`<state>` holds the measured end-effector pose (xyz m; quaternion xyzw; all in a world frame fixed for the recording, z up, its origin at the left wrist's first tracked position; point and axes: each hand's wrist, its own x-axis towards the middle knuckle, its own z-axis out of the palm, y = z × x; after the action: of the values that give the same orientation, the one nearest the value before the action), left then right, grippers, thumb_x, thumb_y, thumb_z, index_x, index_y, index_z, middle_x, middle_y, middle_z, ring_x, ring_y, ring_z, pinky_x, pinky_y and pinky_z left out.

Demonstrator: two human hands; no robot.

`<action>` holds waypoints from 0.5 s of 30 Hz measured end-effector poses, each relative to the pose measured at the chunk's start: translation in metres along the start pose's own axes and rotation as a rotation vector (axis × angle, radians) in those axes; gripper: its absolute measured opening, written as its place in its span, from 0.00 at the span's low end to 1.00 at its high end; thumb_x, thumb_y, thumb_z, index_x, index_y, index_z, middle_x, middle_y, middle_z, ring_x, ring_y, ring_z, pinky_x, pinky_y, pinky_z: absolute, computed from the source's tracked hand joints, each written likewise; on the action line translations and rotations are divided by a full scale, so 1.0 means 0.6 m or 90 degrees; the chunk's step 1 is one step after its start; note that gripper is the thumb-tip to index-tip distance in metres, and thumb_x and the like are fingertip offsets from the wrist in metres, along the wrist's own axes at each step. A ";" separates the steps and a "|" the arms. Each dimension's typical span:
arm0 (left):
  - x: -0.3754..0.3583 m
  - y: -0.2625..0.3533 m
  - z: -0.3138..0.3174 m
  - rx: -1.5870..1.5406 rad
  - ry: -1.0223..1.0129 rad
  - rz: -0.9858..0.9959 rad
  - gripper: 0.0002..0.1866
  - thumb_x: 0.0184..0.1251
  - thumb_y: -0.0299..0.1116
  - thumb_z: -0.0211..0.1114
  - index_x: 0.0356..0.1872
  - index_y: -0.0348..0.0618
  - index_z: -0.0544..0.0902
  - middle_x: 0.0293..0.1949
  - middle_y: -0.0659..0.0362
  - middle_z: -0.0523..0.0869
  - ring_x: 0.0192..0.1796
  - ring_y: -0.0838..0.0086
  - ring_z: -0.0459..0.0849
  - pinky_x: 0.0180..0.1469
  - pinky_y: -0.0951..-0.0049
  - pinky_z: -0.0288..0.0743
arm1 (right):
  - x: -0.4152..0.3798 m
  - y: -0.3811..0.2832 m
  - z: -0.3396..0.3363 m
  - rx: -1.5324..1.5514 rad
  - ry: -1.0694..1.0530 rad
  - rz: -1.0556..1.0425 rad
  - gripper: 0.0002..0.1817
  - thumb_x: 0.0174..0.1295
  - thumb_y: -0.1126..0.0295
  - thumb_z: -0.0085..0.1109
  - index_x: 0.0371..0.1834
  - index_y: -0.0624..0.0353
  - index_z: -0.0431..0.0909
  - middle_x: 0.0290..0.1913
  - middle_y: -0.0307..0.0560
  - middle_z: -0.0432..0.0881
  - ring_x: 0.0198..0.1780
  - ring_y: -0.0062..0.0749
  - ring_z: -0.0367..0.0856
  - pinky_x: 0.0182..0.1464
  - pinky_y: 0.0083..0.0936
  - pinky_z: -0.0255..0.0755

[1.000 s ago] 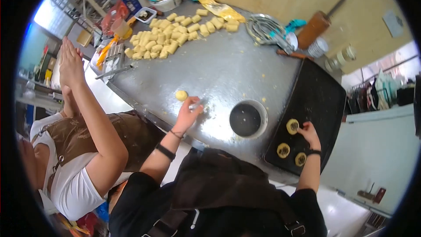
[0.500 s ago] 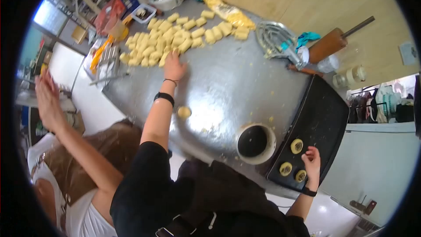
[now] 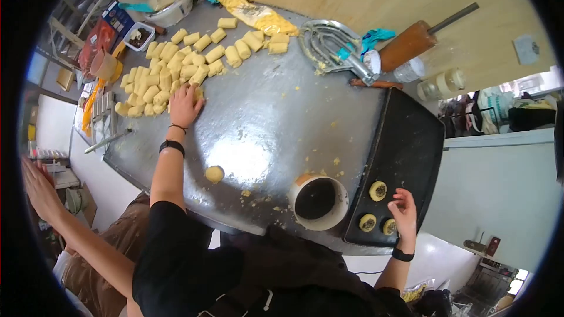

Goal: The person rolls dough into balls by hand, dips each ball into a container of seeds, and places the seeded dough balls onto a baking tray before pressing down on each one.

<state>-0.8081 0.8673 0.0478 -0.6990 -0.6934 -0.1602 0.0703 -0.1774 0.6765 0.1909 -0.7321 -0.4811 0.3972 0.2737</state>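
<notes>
At the front edge of a heap of short yellow dough pieces (image 3: 161, 73), my left hand (image 3: 185, 107) has its fingers and thumb about one dough piece (image 3: 199, 92), partly covered by the hand. Over the black baking tray (image 3: 405, 147), my right hand (image 3: 403, 214) is loosely curled, thumb and fingers apart, with nothing in it. Beside it lie three round dough cakes (image 3: 378, 191) topped with dark specks. A single plain dough ball (image 3: 214, 174) rests on the metal table (image 3: 276, 117). Near the tray stands a round tub (image 3: 338, 211) with a dark inside.
At the back are a mixer whisk (image 3: 335, 47), a wooden rolling pin (image 3: 408, 47), clear jars (image 3: 440, 85) and a yellow bag (image 3: 258, 14). A small box of dark filling (image 3: 139, 36) sits behind the heap. Another person's hand (image 3: 44, 191) is at left.
The view has swung, so the table things sit further left in it. My left hand stays at the heap's front edge and my right hand stays over the tray. The other person's hand is lower.
</notes>
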 end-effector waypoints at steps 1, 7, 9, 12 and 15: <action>0.003 -0.001 0.001 -0.006 -0.015 0.026 0.26 0.56 0.39 0.67 0.55 0.42 0.74 0.55 0.51 0.74 0.56 0.55 0.72 0.58 0.58 0.66 | -0.002 -0.006 0.003 0.007 -0.004 -0.009 0.25 0.53 0.76 0.64 0.56 0.55 0.72 0.44 0.38 0.74 0.41 0.20 0.73 0.40 0.18 0.69; -0.023 0.002 0.046 -0.100 0.027 -0.041 0.22 0.56 0.38 0.67 0.50 0.40 0.75 0.51 0.46 0.74 0.54 0.50 0.72 0.57 0.57 0.69 | -0.006 -0.018 0.002 0.063 -0.026 -0.117 0.23 0.52 0.74 0.67 0.53 0.58 0.74 0.41 0.38 0.75 0.39 0.19 0.74 0.40 0.17 0.70; -0.027 0.002 0.050 -0.197 0.047 -0.104 0.19 0.56 0.37 0.67 0.47 0.40 0.76 0.46 0.45 0.77 0.51 0.50 0.75 0.54 0.57 0.70 | -0.003 -0.055 0.003 -0.010 -0.007 -0.133 0.23 0.52 0.72 0.68 0.52 0.58 0.74 0.42 0.40 0.75 0.39 0.20 0.75 0.41 0.19 0.71; -0.012 0.034 0.072 -0.357 0.120 -0.312 0.14 0.58 0.36 0.65 0.42 0.39 0.78 0.37 0.45 0.82 0.44 0.51 0.80 0.49 0.58 0.73 | -0.022 -0.123 0.020 -0.058 -0.019 -0.222 0.24 0.52 0.69 0.67 0.54 0.56 0.74 0.46 0.43 0.76 0.44 0.25 0.76 0.45 0.23 0.71; -0.010 0.186 -0.083 -0.759 -0.031 -0.383 0.11 0.66 0.37 0.59 0.44 0.44 0.80 0.36 0.58 0.82 0.37 0.73 0.80 0.39 0.69 0.75 | -0.056 -0.219 0.059 -0.061 -0.089 -0.340 0.26 0.53 0.66 0.68 0.56 0.57 0.73 0.51 0.48 0.76 0.54 0.38 0.74 0.54 0.30 0.69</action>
<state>-0.7036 0.8427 0.1066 -0.3976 -0.6524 -0.5130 -0.3913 -0.2790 0.6970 0.2854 -0.5624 -0.6928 0.3376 0.2995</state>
